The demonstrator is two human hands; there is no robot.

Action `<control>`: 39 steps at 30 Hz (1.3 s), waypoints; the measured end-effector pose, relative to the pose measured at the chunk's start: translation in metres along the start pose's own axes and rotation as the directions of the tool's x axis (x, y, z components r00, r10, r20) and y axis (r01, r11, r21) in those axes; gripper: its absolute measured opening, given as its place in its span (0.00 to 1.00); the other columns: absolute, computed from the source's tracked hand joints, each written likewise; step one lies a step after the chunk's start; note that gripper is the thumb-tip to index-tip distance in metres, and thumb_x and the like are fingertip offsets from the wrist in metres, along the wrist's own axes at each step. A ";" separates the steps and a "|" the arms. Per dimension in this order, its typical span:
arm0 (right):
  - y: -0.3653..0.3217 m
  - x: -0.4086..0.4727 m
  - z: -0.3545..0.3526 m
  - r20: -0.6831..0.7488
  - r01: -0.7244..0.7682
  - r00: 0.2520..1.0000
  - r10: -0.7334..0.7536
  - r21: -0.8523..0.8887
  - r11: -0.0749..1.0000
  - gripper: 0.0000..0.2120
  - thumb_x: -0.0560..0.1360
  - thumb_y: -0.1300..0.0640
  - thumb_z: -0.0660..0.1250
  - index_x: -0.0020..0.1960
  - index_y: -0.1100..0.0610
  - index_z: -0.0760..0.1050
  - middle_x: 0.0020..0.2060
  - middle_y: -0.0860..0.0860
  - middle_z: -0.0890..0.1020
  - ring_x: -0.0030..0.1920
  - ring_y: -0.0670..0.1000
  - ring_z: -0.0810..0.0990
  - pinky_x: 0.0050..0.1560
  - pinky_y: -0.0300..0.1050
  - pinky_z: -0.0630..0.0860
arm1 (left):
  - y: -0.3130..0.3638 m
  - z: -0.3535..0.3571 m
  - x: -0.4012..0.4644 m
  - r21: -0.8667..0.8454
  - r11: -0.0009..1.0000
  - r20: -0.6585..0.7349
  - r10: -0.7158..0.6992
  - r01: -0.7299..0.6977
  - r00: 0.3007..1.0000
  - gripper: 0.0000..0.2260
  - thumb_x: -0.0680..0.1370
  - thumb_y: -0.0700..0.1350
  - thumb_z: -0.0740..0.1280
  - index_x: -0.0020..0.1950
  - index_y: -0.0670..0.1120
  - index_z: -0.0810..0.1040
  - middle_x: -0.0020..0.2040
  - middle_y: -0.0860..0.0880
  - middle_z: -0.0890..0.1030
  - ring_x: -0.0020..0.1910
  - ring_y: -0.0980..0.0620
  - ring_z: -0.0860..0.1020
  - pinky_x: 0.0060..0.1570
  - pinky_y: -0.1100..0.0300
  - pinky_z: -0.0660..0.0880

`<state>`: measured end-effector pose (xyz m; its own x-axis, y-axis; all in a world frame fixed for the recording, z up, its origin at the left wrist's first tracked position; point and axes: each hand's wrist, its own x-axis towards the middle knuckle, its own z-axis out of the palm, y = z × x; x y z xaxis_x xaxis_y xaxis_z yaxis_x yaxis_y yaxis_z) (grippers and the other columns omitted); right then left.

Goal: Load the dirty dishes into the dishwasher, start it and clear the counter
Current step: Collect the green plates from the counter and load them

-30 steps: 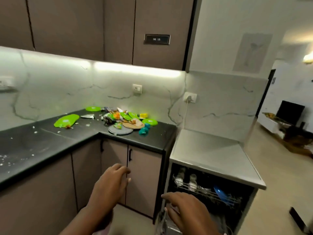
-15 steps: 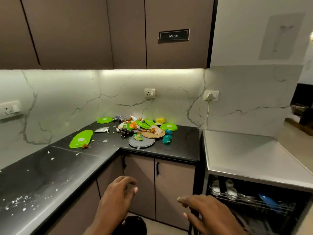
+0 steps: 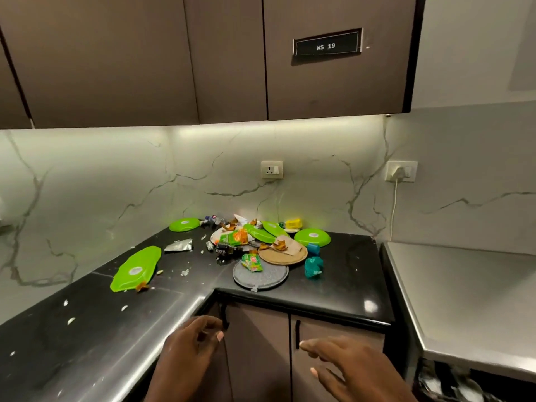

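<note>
Glossy black counter (image 3: 342, 288), round grey plate (image 3: 261, 278), both hands empty, fingers loose.

The dishwasher (image 3: 452, 384) shows only as a dark, blurred corner at the bottom right edge; what sits in its rack cannot be made out. Both forearms are cut off by the bottom edge, and the right hand (image 3: 353, 369) is motion-blurred. The left hand (image 3: 188, 349) covers part of the desk (image 3: 87, 343) edge. In the litter pile (image 3: 246, 242), wrappers and scraps overlap the plates, so their count is unclear. White specks on the desk are too small to identify.
</note>
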<state>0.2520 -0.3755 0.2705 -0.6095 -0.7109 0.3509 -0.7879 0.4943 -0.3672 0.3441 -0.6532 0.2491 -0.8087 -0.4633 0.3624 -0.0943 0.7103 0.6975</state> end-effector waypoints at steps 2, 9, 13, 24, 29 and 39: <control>0.021 0.039 0.011 -0.088 0.068 0.994 -0.072 -0.050 0.996 0.30 0.67 0.23 0.44 0.65 0.29 0.64 0.56 0.31 0.77 0.55 0.33 0.74 0.55 0.23 0.65 | -0.011 0.007 0.040 -0.007 1.000 -0.015 -0.009 0.009 1.000 0.12 0.70 0.39 0.76 0.41 0.57 0.83 0.46 0.66 0.80 0.41 0.65 0.79 0.40 0.77 0.70; 0.083 0.149 0.034 -0.079 -0.002 0.997 0.006 0.056 0.998 0.18 0.68 0.25 0.50 0.57 0.19 0.60 0.52 0.30 0.79 0.52 0.36 0.76 0.52 0.28 0.69 | -0.041 0.041 0.153 -0.059 0.996 -0.058 -0.073 0.070 0.996 0.11 0.72 0.42 0.75 0.43 0.60 0.82 0.41 0.65 0.82 0.40 0.65 0.80 0.41 0.72 0.72; 0.098 0.198 0.047 -0.054 -0.035 0.998 0.036 0.026 0.999 0.20 0.66 0.35 0.61 0.57 0.35 0.71 0.41 0.30 0.80 0.38 0.32 0.78 0.40 0.22 0.71 | -0.054 0.056 0.198 -0.081 0.993 -0.039 -0.084 0.080 0.996 0.10 0.73 0.42 0.74 0.44 0.59 0.82 0.41 0.67 0.81 0.41 0.66 0.79 0.39 0.75 0.71; 0.161 0.333 0.090 -0.217 -0.115 0.971 0.101 -0.053 0.992 0.11 0.70 0.43 0.62 0.51 0.41 0.79 0.39 0.35 0.81 0.42 0.37 0.76 0.40 0.31 0.72 | -0.099 0.109 0.351 -0.234 0.966 0.017 -0.111 0.111 0.994 0.08 0.74 0.42 0.73 0.45 0.56 0.83 0.39 0.65 0.83 0.38 0.66 0.81 0.37 0.67 0.76; 0.191 0.395 0.135 -0.213 -0.215 0.955 0.208 -0.011 0.976 0.12 0.71 0.46 0.64 0.52 0.45 0.80 0.42 0.40 0.83 0.43 0.44 0.81 0.44 0.41 0.78 | -0.138 0.117 0.389 -0.229 0.960 0.045 -0.154 0.161 0.987 0.06 0.75 0.46 0.72 0.46 0.58 0.82 0.41 0.60 0.84 0.40 0.67 0.80 0.39 0.61 0.77; 0.286 0.564 0.193 -0.015 -0.347 0.938 0.347 -0.114 0.931 0.18 0.76 0.51 0.65 0.65 0.55 0.73 0.57 0.57 0.80 0.59 0.59 0.76 0.57 0.50 0.72 | -0.177 0.134 0.438 -0.216 0.932 0.009 -0.297 0.292 0.955 0.07 0.76 0.41 0.71 0.48 0.54 0.82 0.41 0.61 0.84 0.42 0.62 0.81 0.40 0.70 0.75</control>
<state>-0.3004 -0.7315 0.1973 -0.8466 -0.4871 0.2146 -0.5321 0.7639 -0.3650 -0.0712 -0.9107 0.2019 -0.7493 -0.6488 0.1328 -0.1988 0.4117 0.8894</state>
